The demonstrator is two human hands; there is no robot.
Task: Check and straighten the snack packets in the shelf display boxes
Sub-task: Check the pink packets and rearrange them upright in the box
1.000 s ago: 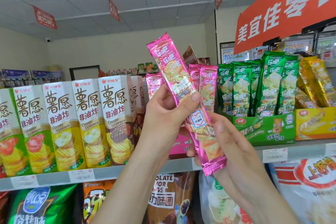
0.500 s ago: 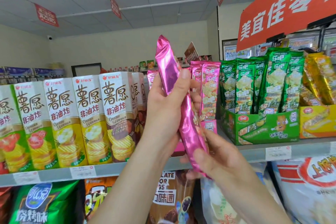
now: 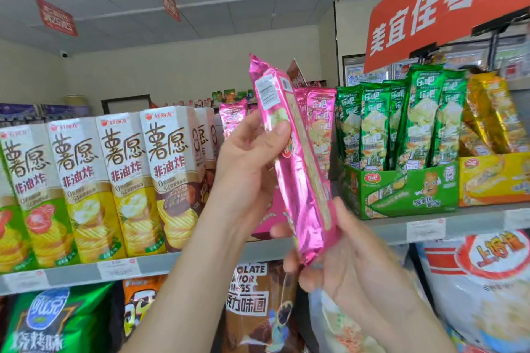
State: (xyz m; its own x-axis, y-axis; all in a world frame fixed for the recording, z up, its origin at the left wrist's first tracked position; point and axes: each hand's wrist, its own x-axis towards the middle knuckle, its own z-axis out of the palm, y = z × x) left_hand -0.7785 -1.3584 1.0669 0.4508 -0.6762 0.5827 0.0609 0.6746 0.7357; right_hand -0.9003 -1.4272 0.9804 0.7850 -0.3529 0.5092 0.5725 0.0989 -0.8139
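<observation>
The pink snack packet is off the shelf, held in the air between both hands, directly in front of the pink display box it belongs to. Its long axis runs almost upright, with the top end leaning over towards the left hand's side and the bottom end down at the right hand. The back faces the camera, showing a white printed label near the top and a seam running down its length.

The left hand grasps the upper middle of the packet, its thumb pressed across the near face and its fingers wrapped behind. The right hand sits lower, about level with the shelf edge, curled round the bottom end and pinching it.

The other pink packets stand upright in the box just beyond the held one, past the left hand's thumb. The green display box sits beyond and above the right hand.

The left hand looks nearer the box opening. Putting the packet back would probably mean turning its printed front outward and pushing it away from the body, bottom end first, so the right hand would need to release before that end drops in.
</observation>
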